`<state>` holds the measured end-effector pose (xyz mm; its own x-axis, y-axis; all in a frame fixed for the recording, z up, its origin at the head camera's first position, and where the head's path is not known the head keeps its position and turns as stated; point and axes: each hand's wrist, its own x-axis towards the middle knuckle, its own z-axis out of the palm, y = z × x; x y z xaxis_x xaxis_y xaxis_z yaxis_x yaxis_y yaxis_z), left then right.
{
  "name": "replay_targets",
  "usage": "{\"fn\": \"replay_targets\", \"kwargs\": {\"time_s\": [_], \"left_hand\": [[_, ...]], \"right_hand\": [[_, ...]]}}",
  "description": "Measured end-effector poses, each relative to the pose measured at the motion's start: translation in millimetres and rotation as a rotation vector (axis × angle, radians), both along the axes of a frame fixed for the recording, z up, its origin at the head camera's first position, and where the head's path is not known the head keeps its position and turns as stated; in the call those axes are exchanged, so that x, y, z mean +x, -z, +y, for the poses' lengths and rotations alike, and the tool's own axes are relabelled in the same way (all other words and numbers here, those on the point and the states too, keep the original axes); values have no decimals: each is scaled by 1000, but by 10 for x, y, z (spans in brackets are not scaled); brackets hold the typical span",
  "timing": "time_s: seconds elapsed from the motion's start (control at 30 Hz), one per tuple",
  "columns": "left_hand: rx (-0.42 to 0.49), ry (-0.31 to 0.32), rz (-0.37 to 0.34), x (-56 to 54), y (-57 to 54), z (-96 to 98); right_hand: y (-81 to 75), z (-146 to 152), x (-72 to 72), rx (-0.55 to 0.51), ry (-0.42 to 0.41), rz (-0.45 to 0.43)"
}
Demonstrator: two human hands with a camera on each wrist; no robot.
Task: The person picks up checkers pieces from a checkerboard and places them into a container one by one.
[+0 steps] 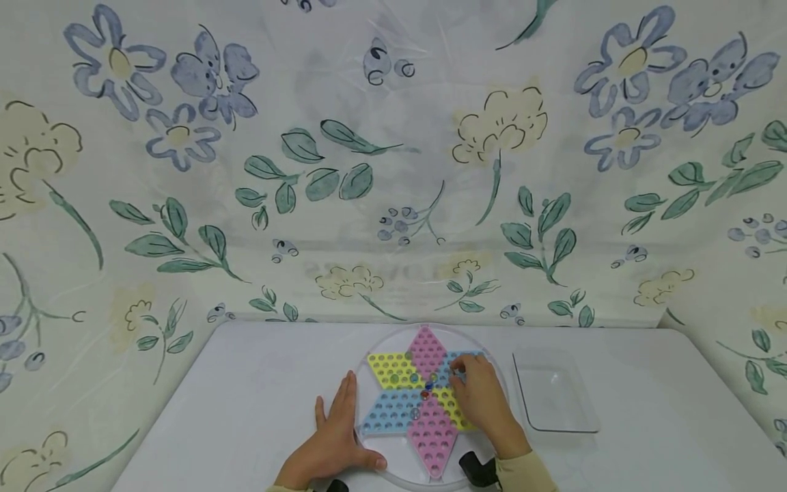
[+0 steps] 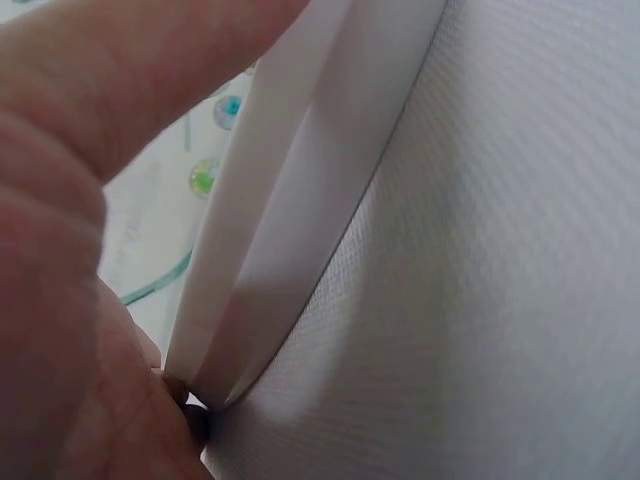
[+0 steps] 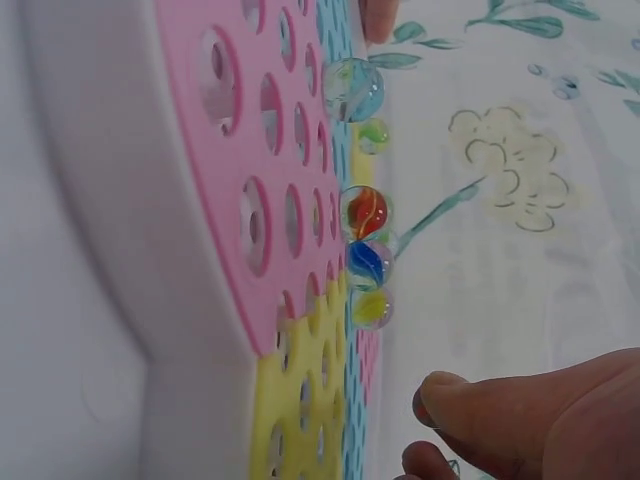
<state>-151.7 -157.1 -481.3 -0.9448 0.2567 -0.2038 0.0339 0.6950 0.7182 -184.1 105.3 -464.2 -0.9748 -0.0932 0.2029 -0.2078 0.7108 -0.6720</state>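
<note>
Left hand [image 1: 332,444] is lying flat, fingers straight and together, bracing the board [image 1: 421,400] rim, while right hand [image 1: 482,396] is pinching over the board centre beside the few marbles [image 3: 366,262] seated there; most holes are sitting empty.

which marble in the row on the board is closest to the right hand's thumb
The yellow marble, at the lower end of the row in the right wrist view. The blue marble and red marble sit farther from the thumb.
</note>
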Motion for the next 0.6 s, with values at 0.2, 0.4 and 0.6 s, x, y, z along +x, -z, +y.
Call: {"fn": "replay_targets", "kwargs": {"time_s": [0.2,0.4,0.6], "left_hand": [[-9,-7,-14,-6,-6,0],[-7,-4,-10,-3,-10,-3],[3,4,-1,-1,-12,6]], "right_hand": [[-59,-4,11,-11,10,-26],[-126,18,2,25,45,-48],[-190,87,-13,21,56,-65]]}}
